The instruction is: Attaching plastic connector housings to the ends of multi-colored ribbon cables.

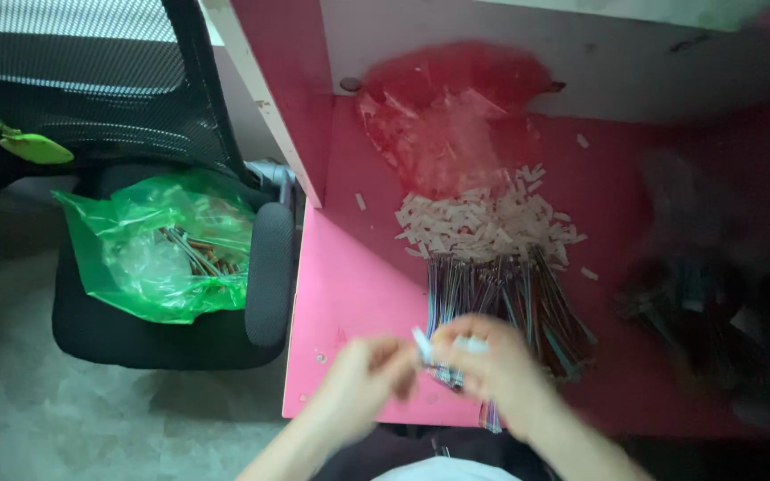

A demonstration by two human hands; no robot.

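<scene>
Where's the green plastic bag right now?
In the head view, the green bag is on the left, lying on the seat of the black chair beside the pink table.

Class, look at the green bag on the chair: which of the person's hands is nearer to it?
Left. The left hand is over the pink table's edge, closer to the green bag; the right hand lies farther right, by the stick pile.

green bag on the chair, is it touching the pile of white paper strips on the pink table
Apart. The head view shows the green bag on the chair seat, while the white strips lie across the armrest on the pink table.
</scene>
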